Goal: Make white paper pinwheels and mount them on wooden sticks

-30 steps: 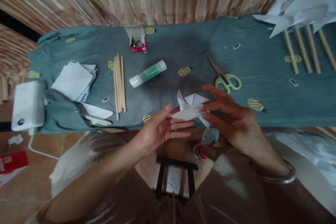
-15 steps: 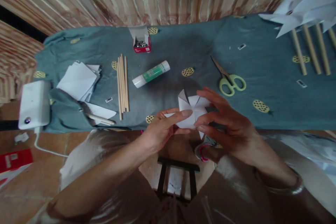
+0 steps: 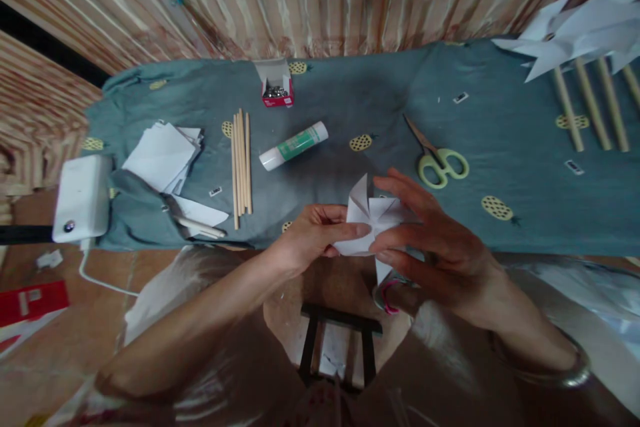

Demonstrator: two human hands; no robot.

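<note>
A white paper pinwheel [image 3: 359, 241] is held over the table's front edge, its corners folded in toward the middle. My left hand [image 3: 316, 232] pinches it from the left, thumb pressed near its centre. From the right, my right hand [image 3: 435, 243] has its fingers on the lower right part of the paper, with the index finger raised beside the upper right blade. Beyond my hands lie a green and white glue stick [image 3: 294, 145] and scissors [image 3: 439, 160] with light green handles.
Wooden sticks [image 3: 241, 170] lie left of the glue stick, near a stack of white paper [image 3: 160, 157]. A red box of metal pins [image 3: 277, 93] stands open at the back. Finished pinwheels [image 3: 565, 33] on sticks lie far right. A white power bank [image 3: 83, 197] sits at the left edge.
The paper has turned slightly and shifted a little to the right in my hands. The whole view has swung a bit left, so the table items appear further right.
</note>
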